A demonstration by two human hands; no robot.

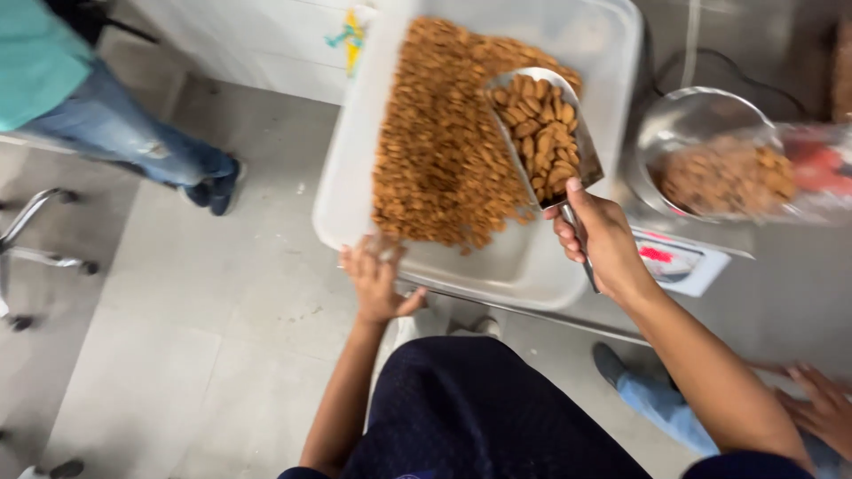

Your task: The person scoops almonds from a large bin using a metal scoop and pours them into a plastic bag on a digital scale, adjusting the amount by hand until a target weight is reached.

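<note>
A large translucent plastic tub holds a heap of almonds. My right hand grips the handle of a metal scoop that is full of almonds and held above the tub's right side. My left hand holds the tub's near rim, fingers curled over the edge. To the right, a clear plastic bag of almonds rests in a round metal bowl on a weighing scale.
A person in a teal top and jeans stands at the upper left beside a chair's metal legs. Another person's hand shows at the lower right. Grey tiled floor lies below; my feet stand under the tub.
</note>
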